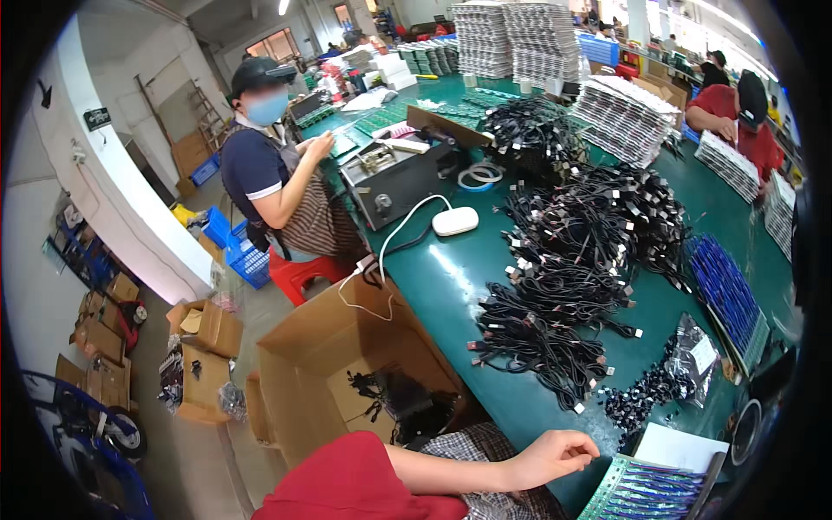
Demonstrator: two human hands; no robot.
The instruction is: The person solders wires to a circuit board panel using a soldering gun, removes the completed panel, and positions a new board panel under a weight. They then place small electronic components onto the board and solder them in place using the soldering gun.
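My left hand (555, 455) reaches in over the table's near edge, its fingers curled and thumb drawn to the fingertips. Whatever it pinches, if anything, is too small to make out. Just right of it lies a green circuit board panel (646, 490) with rows of blue-purple strips, partly cut off below. A white sheet (680, 448) sits behind this panel. Beyond the hand are a heap of small black parts (640, 406) and a clear plastic bag (693, 357) with a white label. My right hand is out of view.
Black cables (572, 251) with plugs form a large pile on the green table (433, 295). A second blue-stripped panel (728, 295) stands right. Left are an open cardboard box (303, 364), a white power adapter (455, 221) with cord and a co-worker (273, 165). Another person (737, 121) works far right.
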